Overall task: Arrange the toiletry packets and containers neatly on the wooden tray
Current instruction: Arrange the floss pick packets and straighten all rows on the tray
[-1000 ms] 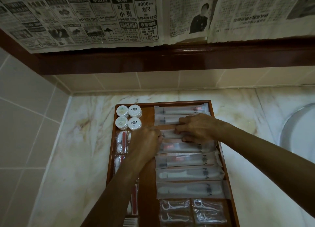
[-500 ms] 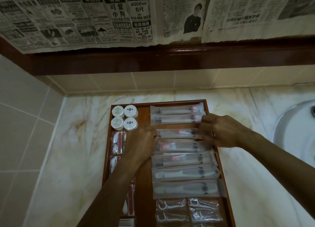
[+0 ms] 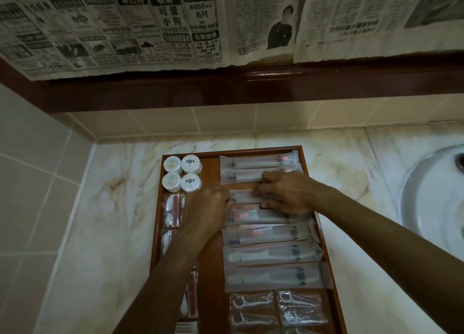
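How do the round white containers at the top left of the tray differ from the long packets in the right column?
The round containers are small opaque white discs in a two-by-two block; the long packets are flat, translucent sleeves stacked in a column. No hand touches the containers; both hands work one packet. Both kinds lie inside the wooden tray and carry a dark emblem.
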